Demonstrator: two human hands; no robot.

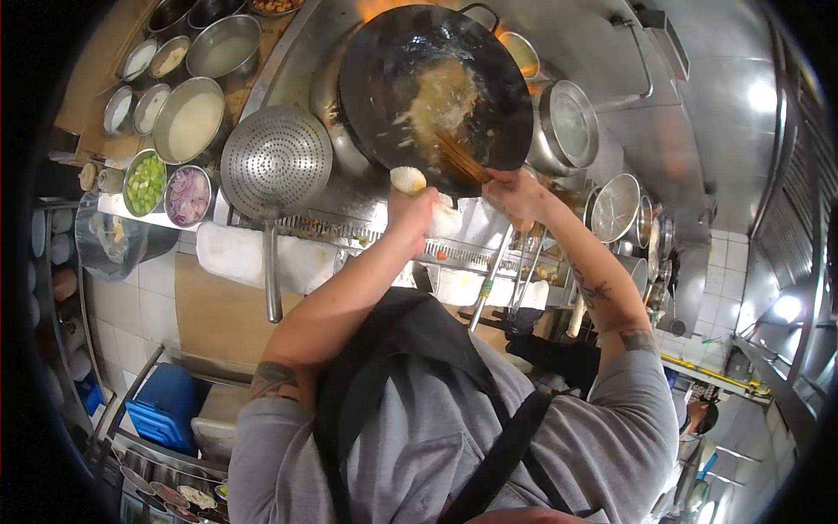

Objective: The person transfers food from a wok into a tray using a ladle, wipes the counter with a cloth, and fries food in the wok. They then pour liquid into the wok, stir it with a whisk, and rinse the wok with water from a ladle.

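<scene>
Black wok (436, 87) tipped | left hand (412, 210) grips cloth on its rim | right hand (515, 194) grips brush (461, 157), scrubbing inside | next: rinse

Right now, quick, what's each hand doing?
Left hand: closed on a white cloth at the wok rim.
Right hand: closed on the bamboo brush, stirring inside the wok.

Stainless steel kitchen line (611, 52), white tiled wall (724, 288), pale tiled floor (131, 297), bright lamp (786, 307) at right.
</scene>
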